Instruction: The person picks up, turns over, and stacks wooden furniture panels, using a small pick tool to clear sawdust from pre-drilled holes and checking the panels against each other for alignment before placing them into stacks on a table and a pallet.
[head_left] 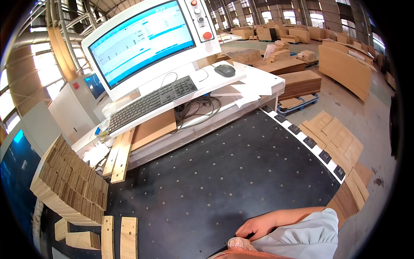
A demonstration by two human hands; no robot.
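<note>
My right hand (pixel 257 225) comes in from the lower right, its forearm bare above a pale grey-blue sleeve (pixel 302 239). Its fingers curl down and inward beside a pinkish patterned piece (pixel 239 244) at the lower edge; what they hold, if anything, is hidden. An orange-red shape lies below it, too cut off to name. My left hand cannot be made out. Beneath the right hand spreads a black tabletop (pixel 207 181) dotted with small round studs. Two narrow wooden strips (pixel 129 237) with holes lie at its near left.
A tall stack of wood boards (pixel 73 181) stands at the left, with small wood blocks (pixel 83 240) before it. Beyond the table are a monitor (pixel 142 41), keyboard (pixel 153 103) and mouse (pixel 225 70). Black clamps (pixel 309 142) line the right edge; board piles (pixel 334 136) lie beyond.
</note>
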